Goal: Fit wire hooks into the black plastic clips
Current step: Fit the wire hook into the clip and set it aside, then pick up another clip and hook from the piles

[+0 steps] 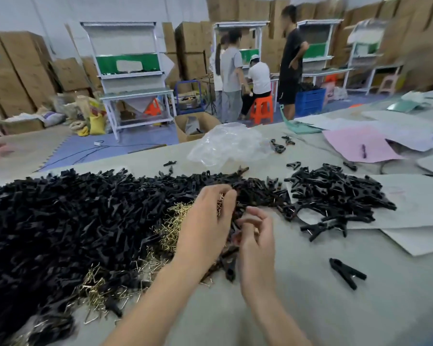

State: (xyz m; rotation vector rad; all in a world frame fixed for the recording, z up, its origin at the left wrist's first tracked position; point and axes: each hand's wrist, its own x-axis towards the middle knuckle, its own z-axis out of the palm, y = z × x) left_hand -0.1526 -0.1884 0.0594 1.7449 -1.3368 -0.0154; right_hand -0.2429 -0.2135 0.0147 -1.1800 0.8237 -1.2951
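Head view, the only one. We're working at the middle of the bench [310, 308], hands close together but not touching. Our left hand [205, 221] is gripping a small bunch of wire hooks [221, 204], fingers curled round them, prob. so the next hook is always ready w/o reaching into the heap. Our right hand [256, 236] is curling its fingers just beside it, thumb and forefinger nearly meeting. Something dark is showing at the fingertips, but we can't tell if they're pinching a clip, a hook or nothing.

The raw clip pile [60, 221] is spreading from the left edge to the bench middle. The loose hook heap [171, 228] is lying on its near fringe, right under our left hand, so both parts are sitting w/in easy reach.

Toward the right edge a smaller done pile [335, 196] is lying partly on a grey sheet [423, 203]. Some clips there are showing a bit of wire, so we're judging these as fitted and kept apart to avoid mixing. A lone clip [346, 273] is lying near the right side, apart from both piles.

A clear plastic bag [225, 143] is sitting near the far edge, and a pink sheet [358, 146] is lying toward the far-right corner.

The raw pile is looking much bigger than the done one, so we're judging most of the job as ahead of us.
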